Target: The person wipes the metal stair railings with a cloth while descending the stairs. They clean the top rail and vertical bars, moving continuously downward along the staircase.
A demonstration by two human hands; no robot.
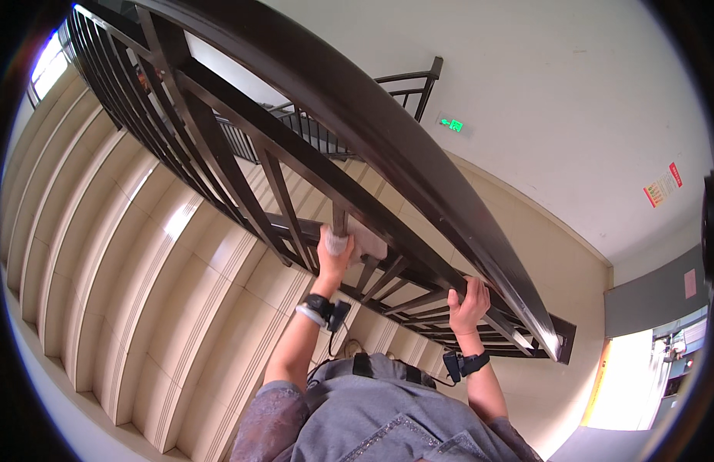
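Note:
A dark stair railing with a broad handrail (357, 115) runs diagonally across the view. My left hand (335, 254) presses a pale cloth (368, 241) around one of its upright bars, below the middle rail (311, 167); part of the cloth shows behind the bar. Farther right, my right hand (470, 306) grips the middle rail near the railing's lower end, just under the handrail. Dark straps with small devices sit on both wrists. The fingertips behind the rail are partly hidden.
Beige tiled steps (178, 277) with grooved edges fill the left side. Beyond the railing lie more steps, a second railing (412, 86) and a grey-white wall (536, 86) with a green lit exit sign (452, 125) and a notice (663, 186). A bright doorway (628, 381) stands at lower right.

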